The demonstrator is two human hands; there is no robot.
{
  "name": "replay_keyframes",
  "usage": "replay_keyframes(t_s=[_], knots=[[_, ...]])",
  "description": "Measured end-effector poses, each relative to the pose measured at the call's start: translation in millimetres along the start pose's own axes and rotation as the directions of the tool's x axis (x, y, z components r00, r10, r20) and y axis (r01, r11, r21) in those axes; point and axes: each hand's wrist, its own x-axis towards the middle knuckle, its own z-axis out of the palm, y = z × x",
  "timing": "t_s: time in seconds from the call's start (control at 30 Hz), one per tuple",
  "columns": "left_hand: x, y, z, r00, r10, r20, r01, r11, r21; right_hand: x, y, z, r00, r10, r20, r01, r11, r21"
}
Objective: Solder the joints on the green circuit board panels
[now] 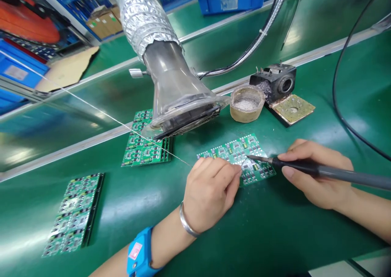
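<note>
A green circuit board panel [235, 151] lies flat on the green mat in front of me. My left hand [210, 193] rests beside it with fingers pinched on a thin solder wire [100, 113] that runs off to the upper left. My right hand [317, 173] grips a soldering iron [308, 169] like a pen; its tip touches the board right next to my left fingertips. A silver bangle and a blue wrist strap [139, 252] sit on my left forearm.
A fume hood with foil duct [174, 85] hangs over a stack of boards [143, 146]. Another stack of boards [75, 212] lies at the left. A round pot [247, 102], an iron stand with sponge [281, 85] and a black cable [339, 106] lie behind.
</note>
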Motion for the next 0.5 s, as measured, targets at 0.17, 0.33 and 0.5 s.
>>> replay_keyframes(t_s=[0.17,0.33,0.5], knots=[[-2,-3,6.7,1.0,0.008,0.005,-0.008,1.0,0.023,2,-4,3,1.0,-0.014,0.01,0.014,1.0,-0.007],[-2,-6,10.4,1.0,0.013,0.009,-0.013,1.0,0.025,4,-7,4,1.0,-0.025,0.002,0.025,1.0,0.017],[2,-8,14.5,1.0,0.016,0.02,-0.017,0.999,0.033,2,-6,6,0.998,-0.065,0.02,0.064,0.997,0.034]])
